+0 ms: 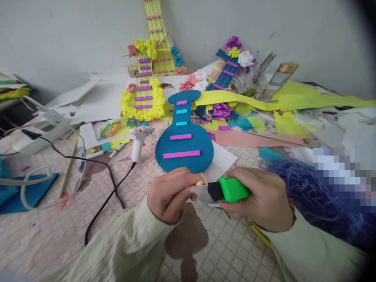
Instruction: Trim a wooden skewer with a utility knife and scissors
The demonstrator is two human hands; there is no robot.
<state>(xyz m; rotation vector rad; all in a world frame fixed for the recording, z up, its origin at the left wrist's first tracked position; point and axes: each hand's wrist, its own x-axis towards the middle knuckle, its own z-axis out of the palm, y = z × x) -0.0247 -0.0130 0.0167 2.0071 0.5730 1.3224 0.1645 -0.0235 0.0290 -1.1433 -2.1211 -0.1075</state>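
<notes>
My right hand [258, 196] is wrapped round a green utility knife [235, 189] with a black tip, its wide blade [201, 193] pointing left. Close to that blade, my left hand [174, 192] pinches a small wooden stick [202, 180]. Just beyond both hands lies a blue guitar-shaped cutout [188, 144] with pink and light blue strips across its neck and body. A sheet of white paper [225, 158] sticks out from under the cutout's right side.
A white glue gun [137, 147] stands at the left, its black cable [108, 203] curving toward me. Decorated paper instruments [143, 84] lean at the back. Purple shredded strands [305, 196] lie at the right, and a glass jar [279, 80] behind them.
</notes>
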